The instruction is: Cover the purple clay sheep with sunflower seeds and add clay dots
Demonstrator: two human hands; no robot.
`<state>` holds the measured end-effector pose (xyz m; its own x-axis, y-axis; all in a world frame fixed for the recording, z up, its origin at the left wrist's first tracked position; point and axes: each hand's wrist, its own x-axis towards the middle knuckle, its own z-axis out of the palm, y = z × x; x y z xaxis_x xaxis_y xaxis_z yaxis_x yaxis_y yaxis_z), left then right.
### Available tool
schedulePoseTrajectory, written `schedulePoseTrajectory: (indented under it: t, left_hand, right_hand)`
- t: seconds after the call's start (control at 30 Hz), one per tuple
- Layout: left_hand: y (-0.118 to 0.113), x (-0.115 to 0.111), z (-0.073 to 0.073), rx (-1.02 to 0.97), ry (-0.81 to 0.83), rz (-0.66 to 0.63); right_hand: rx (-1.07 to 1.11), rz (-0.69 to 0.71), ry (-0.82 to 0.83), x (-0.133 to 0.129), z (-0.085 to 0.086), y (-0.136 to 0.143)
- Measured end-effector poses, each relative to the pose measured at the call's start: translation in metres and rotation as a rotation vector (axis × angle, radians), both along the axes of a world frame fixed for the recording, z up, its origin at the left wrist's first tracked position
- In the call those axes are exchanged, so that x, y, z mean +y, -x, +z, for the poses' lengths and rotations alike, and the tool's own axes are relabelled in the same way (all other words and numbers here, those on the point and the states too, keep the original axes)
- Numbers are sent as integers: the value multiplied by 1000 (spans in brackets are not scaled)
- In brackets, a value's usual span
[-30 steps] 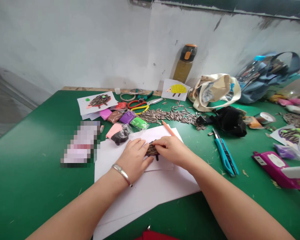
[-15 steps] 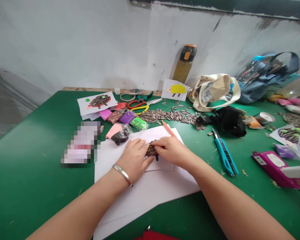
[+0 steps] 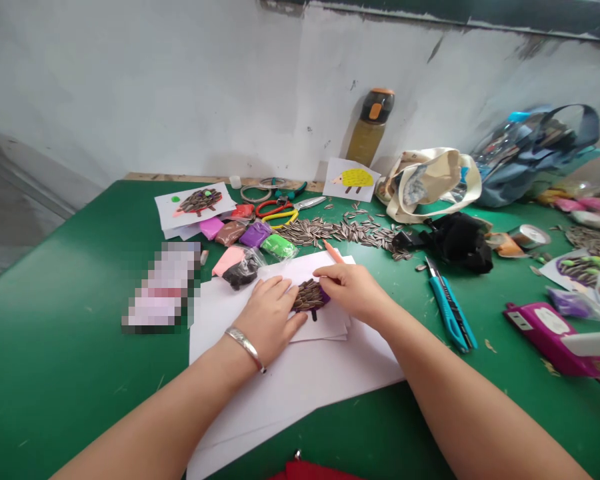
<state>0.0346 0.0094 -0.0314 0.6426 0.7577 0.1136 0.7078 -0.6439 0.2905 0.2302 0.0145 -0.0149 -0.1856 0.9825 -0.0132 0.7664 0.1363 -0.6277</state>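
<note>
My left hand (image 3: 269, 313) lies flat with fingers stretched on a small white paper (image 3: 325, 329), its fingertips against a patch of striped sunflower seeds (image 3: 307, 297). The seeds overlap on purple clay (image 3: 325, 298), which shows at the right edge, and a dark leg shape (image 3: 315, 315) sticks out below. My right hand (image 3: 353, 292) is pinched just above that right edge; whatever its fingertips hold, if anything, is hidden. An orange pen (image 3: 333, 252) lies behind the right hand. Larger white sheets (image 3: 260, 407) lie underneath.
Bagged clay (image 3: 279, 246) and a seed pile (image 3: 350, 232) lie behind the papers, near scissors (image 3: 280, 217). A blue utility knife (image 3: 450, 310) and magenta device (image 3: 555, 337) are on the right. A pixelated object (image 3: 163, 290) lies left. A bottle (image 3: 370, 130) and cloth bag (image 3: 430, 183) stand behind.
My right hand has moved slightly right and up off the middle of the seed patch, uncovering more seeds and the purple clay edge. My left hand has stayed in place.
</note>
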Motion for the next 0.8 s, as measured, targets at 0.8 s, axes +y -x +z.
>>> schedulePoseTrajectory:
  t: [0.8]
  left_hand:
    - [-1, 0, -2, 1, 7, 16]
  right_hand:
    - [-10, 37, 27, -1, -4, 8]
